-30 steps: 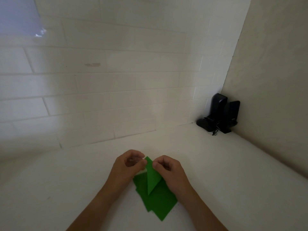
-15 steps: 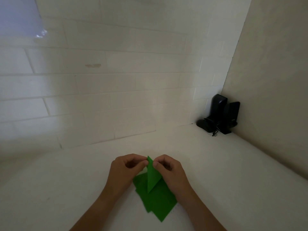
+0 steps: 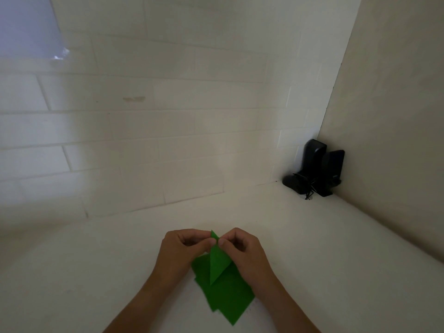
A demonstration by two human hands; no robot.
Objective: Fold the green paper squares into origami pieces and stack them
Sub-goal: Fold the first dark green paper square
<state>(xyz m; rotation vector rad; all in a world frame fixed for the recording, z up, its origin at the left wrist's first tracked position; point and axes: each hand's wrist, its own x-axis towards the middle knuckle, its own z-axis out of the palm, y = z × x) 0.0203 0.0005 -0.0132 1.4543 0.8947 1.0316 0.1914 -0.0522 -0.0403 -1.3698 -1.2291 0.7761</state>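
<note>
1. Nearest the viewer, a loose pile of green paper squares (image 3: 225,301) lies flat on the white table (image 3: 72,272), its corners fanned out of line; bare table spreads wide to left and right of it.
2. Above the pile, the left hand (image 3: 179,254) and right hand (image 3: 242,251) hold a folded green piece (image 3: 217,263), a thin, sharp-creased triangle with its tip up.
3. The fingers of both hands are curled and pinch that piece near its top point, thumbs almost meeting.
4. Beyond the hands the matte table runs to a wall of glossy white tiles (image 3: 156,131).
5. In the far right corner stand two black speakers (image 3: 317,167), well apart from the paper, against a plain beige side wall (image 3: 389,116).
</note>
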